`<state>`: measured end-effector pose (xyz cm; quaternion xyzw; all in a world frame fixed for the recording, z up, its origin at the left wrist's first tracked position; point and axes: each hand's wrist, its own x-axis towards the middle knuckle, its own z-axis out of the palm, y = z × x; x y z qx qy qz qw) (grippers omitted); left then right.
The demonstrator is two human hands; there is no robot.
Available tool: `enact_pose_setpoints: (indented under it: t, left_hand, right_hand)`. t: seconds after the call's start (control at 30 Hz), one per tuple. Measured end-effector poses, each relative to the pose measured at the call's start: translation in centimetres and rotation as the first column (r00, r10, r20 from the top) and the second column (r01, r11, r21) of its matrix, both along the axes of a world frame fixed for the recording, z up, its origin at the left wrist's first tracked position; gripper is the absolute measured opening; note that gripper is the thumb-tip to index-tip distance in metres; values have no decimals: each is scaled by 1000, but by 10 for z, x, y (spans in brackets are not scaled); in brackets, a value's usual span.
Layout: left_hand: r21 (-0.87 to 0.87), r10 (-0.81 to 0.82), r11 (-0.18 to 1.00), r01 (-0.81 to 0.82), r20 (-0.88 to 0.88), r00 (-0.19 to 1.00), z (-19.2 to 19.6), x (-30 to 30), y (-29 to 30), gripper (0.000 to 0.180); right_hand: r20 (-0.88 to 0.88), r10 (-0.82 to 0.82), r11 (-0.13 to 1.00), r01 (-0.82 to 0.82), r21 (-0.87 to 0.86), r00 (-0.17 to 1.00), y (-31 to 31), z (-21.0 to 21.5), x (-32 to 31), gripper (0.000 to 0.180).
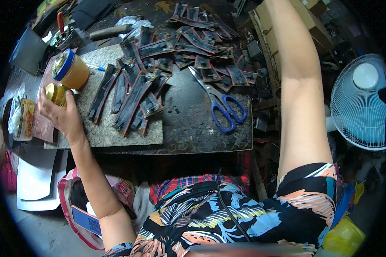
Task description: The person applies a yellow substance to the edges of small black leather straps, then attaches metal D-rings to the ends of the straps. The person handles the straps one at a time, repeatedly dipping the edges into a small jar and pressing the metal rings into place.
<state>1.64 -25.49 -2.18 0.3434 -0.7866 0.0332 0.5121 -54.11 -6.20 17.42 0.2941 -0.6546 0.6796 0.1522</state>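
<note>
1. The left hand [61,112] lies at about nine o'clock, its fingers curled around a small yellow-gold jar [55,94] at the left edge of the workbench.
2. The right hand is out of view: the right arm [296,85] rises from four o'clock up past one o'clock and leaves the top of the picture, so I cannot tell whether that hand is open or closed on anything.
3. Just above the held jar, toward ten o'clock, stands a tilted amber tub with a blue rim [70,68].
4. Right of the left hand, a grey stone slab [116,130] carries a row of dark strips with red edges [131,100].
5. A larger heap of the same dark cut pieces [193,38] spreads from the centre toward twelve o'clock.
6. Blue-handled scissors [221,105] lie on the dark benchtop [188,128] just right of centre, blades pointing up-left.
7. A white fan [360,103] stands at three o'clock, well apart from the bench.
8. A wooden-handled tool [109,31] lies near eleven o'clock.
</note>
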Motion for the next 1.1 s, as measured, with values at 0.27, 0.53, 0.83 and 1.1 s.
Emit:
enact_pose_setpoints:
  t: [0.27, 0.53, 0.83, 1.1]
  left_hand:
    - [18, 20, 1000, -21, 22, 1000, -6, 3, -9, 72]
    - [6, 62, 998, -63, 88, 994, -2, 5, -8, 69]
    - [-66, 73, 995, -68, 74, 995, -7, 5, -12, 71]
    - [294, -123, 926, 236, -357, 926, -6, 0, -3, 104]
  right_hand:
    - [6, -578, 779, 549, 303, 816, 299, -98, -77, 92]
    - [133, -717, 684, 652, 328, 685, 456, -175, -123, 113]
    - [133, -718, 409, 259, 875, 684, 406, -177, -67, 98]
    - [-501, 454, 750, -11, 662, 737, 121, -97, 140, 67]
